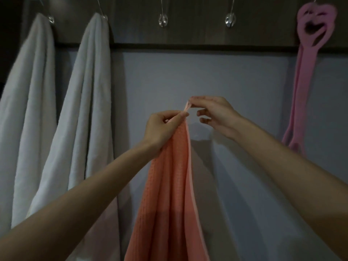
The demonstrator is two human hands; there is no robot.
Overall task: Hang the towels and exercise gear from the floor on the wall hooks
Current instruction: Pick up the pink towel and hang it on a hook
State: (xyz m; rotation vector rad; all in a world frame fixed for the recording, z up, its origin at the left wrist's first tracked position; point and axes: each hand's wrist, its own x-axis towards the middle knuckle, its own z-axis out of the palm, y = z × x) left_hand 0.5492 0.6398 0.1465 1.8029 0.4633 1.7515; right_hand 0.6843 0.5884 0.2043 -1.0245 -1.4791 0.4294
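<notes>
Hanging lengthwise from two raised hands, a salmon-orange towel (167, 185) with a waffle weave, gathered into soft vertical folds, a paler pink hem running down its right edge. Long axis near upright, top end pointing up toward the dark wooden hook rail (188, 34), lower end dropping out of view at the bottom. Held in front of the grey wall (226, 76), below the rail and under the gap between its two bare clear hooks (163, 20) and (230, 20), well short of either.

Left hand (162, 127) pinching the bunched top of the towel between thumb and fingers, just below the tip. Right hand (212, 113) pinching a small pale loop (188, 106) at the very top corner between thumb and forefinger, other fingers curled loosely and apart from the cloth. Both hands close together, nearly touching at the loop.

Left of the orange towel, two white towels (32, 100) and (82, 102) draped from hooks on the same rail, each hanging long and straight down. Far right of the rail, a pink exercise band (308, 78) looped over another hook, knotted near the top, its strands trailing downward past the right forearm.
</notes>
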